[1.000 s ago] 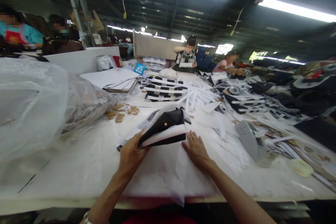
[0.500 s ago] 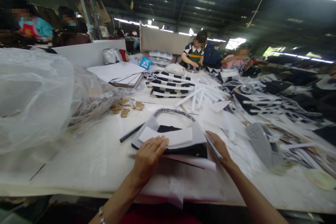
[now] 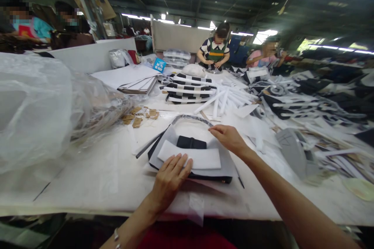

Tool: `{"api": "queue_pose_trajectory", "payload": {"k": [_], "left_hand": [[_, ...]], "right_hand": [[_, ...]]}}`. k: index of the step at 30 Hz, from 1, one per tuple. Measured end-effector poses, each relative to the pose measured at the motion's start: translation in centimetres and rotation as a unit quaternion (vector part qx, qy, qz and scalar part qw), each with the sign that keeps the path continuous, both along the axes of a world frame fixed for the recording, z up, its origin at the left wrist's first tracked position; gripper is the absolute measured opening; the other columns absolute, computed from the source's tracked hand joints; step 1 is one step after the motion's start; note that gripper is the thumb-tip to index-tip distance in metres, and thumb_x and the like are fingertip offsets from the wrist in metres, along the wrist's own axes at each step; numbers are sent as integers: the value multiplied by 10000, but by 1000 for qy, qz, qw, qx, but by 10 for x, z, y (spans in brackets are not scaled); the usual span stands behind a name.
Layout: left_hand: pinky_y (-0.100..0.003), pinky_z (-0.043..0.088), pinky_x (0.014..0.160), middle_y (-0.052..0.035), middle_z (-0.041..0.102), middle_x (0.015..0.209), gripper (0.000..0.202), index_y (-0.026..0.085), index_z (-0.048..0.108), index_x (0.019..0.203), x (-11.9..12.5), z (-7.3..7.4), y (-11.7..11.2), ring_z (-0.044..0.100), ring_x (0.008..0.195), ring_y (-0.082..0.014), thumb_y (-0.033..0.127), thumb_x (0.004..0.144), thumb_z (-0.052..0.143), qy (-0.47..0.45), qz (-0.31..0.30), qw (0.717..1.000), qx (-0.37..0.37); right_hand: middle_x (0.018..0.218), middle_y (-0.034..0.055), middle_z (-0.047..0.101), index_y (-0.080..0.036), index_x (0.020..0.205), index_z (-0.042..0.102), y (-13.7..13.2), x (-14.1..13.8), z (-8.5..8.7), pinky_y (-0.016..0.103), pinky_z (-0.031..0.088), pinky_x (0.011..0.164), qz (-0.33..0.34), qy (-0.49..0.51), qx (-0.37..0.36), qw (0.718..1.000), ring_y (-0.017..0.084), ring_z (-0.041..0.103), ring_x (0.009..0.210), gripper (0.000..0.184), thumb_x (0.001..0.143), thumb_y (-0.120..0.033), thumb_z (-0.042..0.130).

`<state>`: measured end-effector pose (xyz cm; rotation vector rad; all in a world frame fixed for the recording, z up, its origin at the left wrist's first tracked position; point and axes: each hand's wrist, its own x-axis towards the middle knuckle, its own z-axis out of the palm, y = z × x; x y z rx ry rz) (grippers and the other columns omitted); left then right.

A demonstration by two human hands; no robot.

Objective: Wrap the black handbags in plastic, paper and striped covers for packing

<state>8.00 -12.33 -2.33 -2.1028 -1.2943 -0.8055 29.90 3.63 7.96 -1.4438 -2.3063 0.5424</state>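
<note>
A black handbag (image 3: 191,142) lies flat in front of me, with a pale grey sheet (image 3: 166,146) over it and a white padding strip (image 3: 204,158) across its lower part. My left hand (image 3: 173,177) rests flat on the strip's left end, fingers stretched out. At the upper right of the bag, my right hand (image 3: 229,138) pinches the right side of the curved, plastic-wrapped handle (image 3: 189,117). A dark thin strip (image 3: 150,146) sticks out at the bag's left. Another thin dark piece (image 3: 240,179) lies by its right edge.
Clear plastic bags (image 3: 35,113) bulge at the left, near brown card scraps (image 3: 136,121). Beyond are striped wrapped handles (image 3: 189,90), white tubes (image 3: 223,101) and stacked sheets (image 3: 125,78). Grey pieces (image 3: 292,151) and offcuts crowd the right. A co-worker (image 3: 216,48) works across the table.
My right hand has moved from the bag's right edge, where it was at a thin strip, up to the handle. My left hand stays on the padding strip, which now lies lower on the bag.
</note>
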Motion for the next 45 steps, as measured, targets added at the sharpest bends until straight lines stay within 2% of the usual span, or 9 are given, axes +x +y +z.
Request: {"api": "queue_pose_trajectory", "payload": {"k": [4, 6, 11, 15, 21, 27, 36, 39, 45], "left_hand": [[-368, 456, 1037, -52, 665, 1269, 377, 213, 614, 1258, 1, -4, 2, 609, 1178, -207, 89, 957, 424, -5, -1, 1000, 10], [-365, 447, 1044, -54, 668, 1262, 362, 208, 620, 1251, 1, -6, 3, 603, 1180, -204, 110, 964, 421, -15, -3, 1000, 21], [-360, 430, 1057, -59, 659, 1267, 362, 209, 615, 1258, 2, -9, 3, 592, 1178, -192, 143, 986, 387, -26, 2, 999, 28], [-362, 437, 1047, -60, 659, 1263, 355, 204, 617, 1250, 2, -8, 3, 594, 1171, -196, 147, 987, 387, -30, 3, 999, 33], [-360, 452, 1025, -53, 674, 1233, 344, 204, 622, 1230, 2, -10, 5, 611, 1139, -197, 150, 987, 384, -37, 1, 998, 50], [-365, 461, 1025, -58, 671, 1236, 325, 205, 613, 1234, 2, -14, 4, 617, 1129, -200, 168, 982, 411, -34, 4, 998, 44], [-364, 471, 1006, -54, 679, 1226, 341, 205, 614, 1231, 2, -13, 5, 620, 1126, -197, 135, 977, 398, -39, -4, 998, 53], [-368, 477, 1002, -56, 674, 1235, 346, 202, 607, 1243, 2, -11, 4, 625, 1118, -199, 139, 981, 391, -31, -3, 999, 38], [-375, 478, 1004, -78, 659, 1265, 350, 194, 588, 1274, 1, -10, 3, 612, 1153, -207, 141, 977, 411, -18, -4, 1000, 22]], "right_hand": [[811, 85, 748, -158, 797, 741, 46, -33, -9, 280, 509, 752, -32, -156, -103, 982, 229, 700, 812, 180, 841, -263, 602], [801, 129, 744, -121, 833, 734, 65, -46, -19, 300, 532, 674, -69, -188, -133, 971, 248, 708, 723, 173, 795, -279, 679], [1025, 215, 716, -78, 1147, 623, 86, -63, -41, 314, 560, 560, -144, -202, -175, 953, 274, 719, 685, 620, 616, -283, 867], [844, 150, 739, -64, 1191, 553, 90, -59, -51, 281, 552, 475, -180, -158, -220, 946, 215, 686, 550, 710, 599, -270, 887], [525, 29, 647, -66, 1024, 614, 89, -55, -63, 251, 491, 422, -190, -82, -235, 950, 191, 619, 465, 497, 579, -107, 832], [527, -72, 553, -145, 995, 638, 74, -44, -55, 227, 468, 524, -129, 78, -179, 972, 157, 608, 572, 448, 566, -57, 730], [973, 41, 716, -175, 1260, 549, 32, -21, -31, 298, 520, 729, -8, 309, -174, 935, 189, 657, 829, 706, 596, -280, 764], [888, 50, 743, -164, 1306, 537, 10, -16, -17, 362, 529, 807, -2, 322, -171, 931, 214, 682, 822, 737, 634, -321, 797], [907, 59, 768, -185, 1363, 510, -43, -15, 8, 434, 542, 897, 41, 249, -112, 961, 256, 717, 891, 662, 771, -382, 733]]}}
